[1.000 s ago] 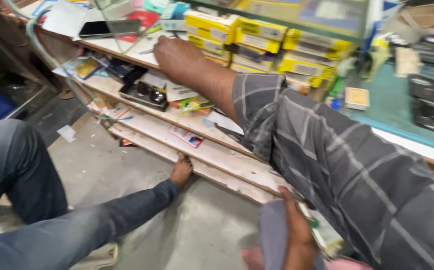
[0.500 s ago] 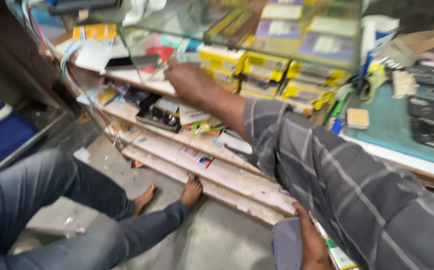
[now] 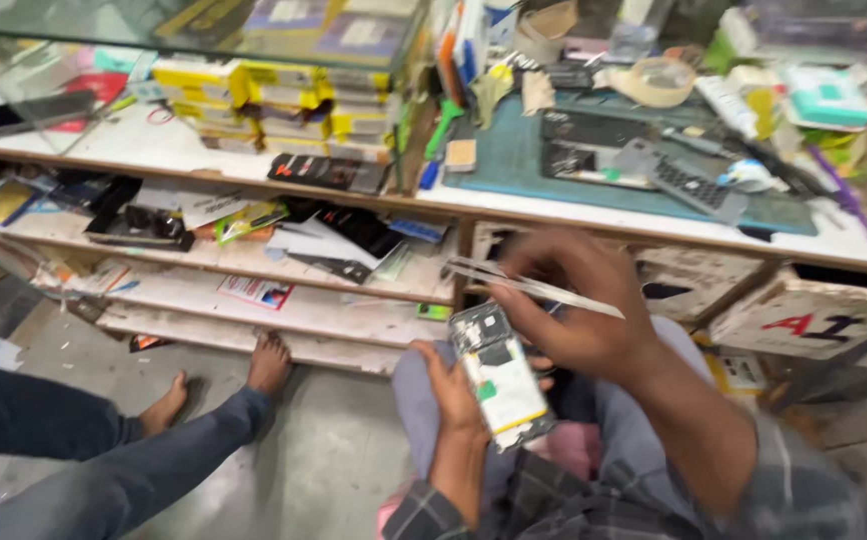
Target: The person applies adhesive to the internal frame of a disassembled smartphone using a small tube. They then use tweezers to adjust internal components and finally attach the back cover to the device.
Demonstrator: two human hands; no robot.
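Note:
My left hand (image 3: pixel 451 392) grips an opened mobile phone (image 3: pixel 501 372) with its back off, showing a white battery and the circuit board. It rests over my lap. My right hand (image 3: pixel 571 300) is just above the phone and pinches a pair of metal tweezers (image 3: pixel 528 282), whose tips point left. My knee in grey trousers (image 3: pixel 415 392) lies under the phone.
Wooden shelves (image 3: pixel 283 310) at the left hold papers, dark phone parts and yellow boxes (image 3: pixel 253 95). A green work mat (image 3: pixel 513 160) with tools and a keypad device lies on the counter. Another person's legs and bare feet (image 3: pixel 271 362) stretch across the floor at lower left.
My right arm has drawn back from the far shelf and now holds tweezers over my lap. My left hand has come up with the opened phone. The view has swung right.

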